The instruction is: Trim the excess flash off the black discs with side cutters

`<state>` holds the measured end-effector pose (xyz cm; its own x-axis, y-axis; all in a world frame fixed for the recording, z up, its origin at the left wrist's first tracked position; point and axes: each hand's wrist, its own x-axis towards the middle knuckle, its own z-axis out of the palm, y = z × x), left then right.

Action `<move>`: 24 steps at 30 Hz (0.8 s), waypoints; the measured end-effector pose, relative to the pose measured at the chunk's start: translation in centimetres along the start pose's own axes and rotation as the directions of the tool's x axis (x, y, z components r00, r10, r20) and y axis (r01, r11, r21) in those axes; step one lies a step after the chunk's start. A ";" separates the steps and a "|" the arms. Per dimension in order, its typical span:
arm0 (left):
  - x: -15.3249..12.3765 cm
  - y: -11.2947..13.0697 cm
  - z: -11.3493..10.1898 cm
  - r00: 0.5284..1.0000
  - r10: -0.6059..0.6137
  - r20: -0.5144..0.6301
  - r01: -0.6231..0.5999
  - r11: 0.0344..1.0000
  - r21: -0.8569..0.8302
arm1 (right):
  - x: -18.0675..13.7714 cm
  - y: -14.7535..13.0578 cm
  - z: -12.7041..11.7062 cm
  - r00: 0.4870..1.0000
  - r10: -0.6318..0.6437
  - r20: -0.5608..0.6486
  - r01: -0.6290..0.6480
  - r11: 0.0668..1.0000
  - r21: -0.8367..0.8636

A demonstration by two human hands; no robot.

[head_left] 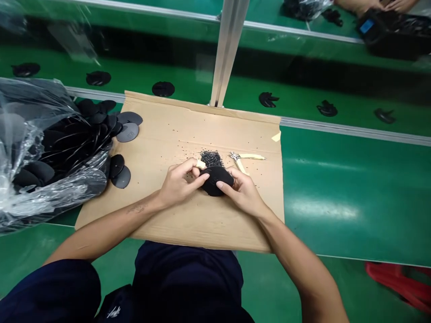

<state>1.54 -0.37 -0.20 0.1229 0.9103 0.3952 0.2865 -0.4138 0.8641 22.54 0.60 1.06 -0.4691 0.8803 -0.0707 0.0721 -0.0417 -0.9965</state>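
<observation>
Between both hands, above the cardboard sheet (161, 224), I hold a flat round black disc (215, 184). My left hand (183, 179) pinches its left edge, with a pale wrap around one finger. My right hand (240, 188) grips the right side, thumb on top and fingers beneath. Just beyond the disc lies a small heap of black plastic bits (211, 158). Side cutters (240, 160) with cream handles lie spread on the cardboard, right of the heap.
At left, a clear plastic bag (20, 202) spills many black discs (74, 139). Loose discs (128, 132) lie by its mouth. Behind the cardboard, a metal post (229, 54) stands upright. Black parts (163, 89) sit along the green surface past the rail. Another person's hands (400, 5) show top right.
</observation>
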 end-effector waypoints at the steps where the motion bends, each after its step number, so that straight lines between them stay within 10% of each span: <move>1: 0.0 0.0 0.0 1.000 0.015 0.002 -0.015 1.000 0.008 | 0.0 0.0 0.1 1.000 -0.003 0.003 0.004 1.000 -0.023; 24: 0.0 0.3 0.1 0.995 0.090 0.048 -0.090 0.996 0.007 | -0.4 -0.4 0.4 0.975 -0.212 -0.071 0.180 0.933 -0.313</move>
<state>1.73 -0.55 0.04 0.1939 0.8687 0.4558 0.2804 -0.4943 0.8228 22.29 0.10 1.45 -0.4096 0.9006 0.1453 0.2586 0.2673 -0.9283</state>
